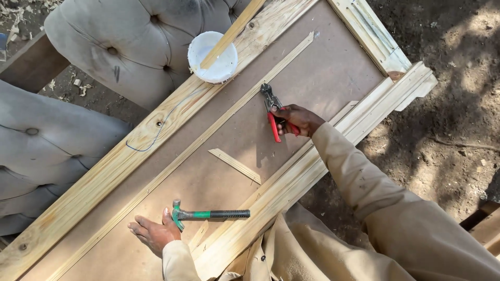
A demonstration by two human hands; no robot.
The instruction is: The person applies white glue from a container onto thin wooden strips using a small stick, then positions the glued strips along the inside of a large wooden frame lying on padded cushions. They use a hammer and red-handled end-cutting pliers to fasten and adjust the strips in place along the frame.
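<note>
I see right hand (297,119) gripping red-handled pliers (272,110), jaws on panel (333,73) mid-board near far rail. Left hand (153,233) flat, open, touching hammer (208,214) head near front edge. Judged step: picking tool; next needs firm pliers grip.

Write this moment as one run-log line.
right hand: grips red pliers | left hand: flat on board, touching hammer

Red-handled pliers (272,110) lie on the brown board, dark jaws pointing away. A green-shafted claw hammer (208,214) with black grip lies flat nearby.
</note>
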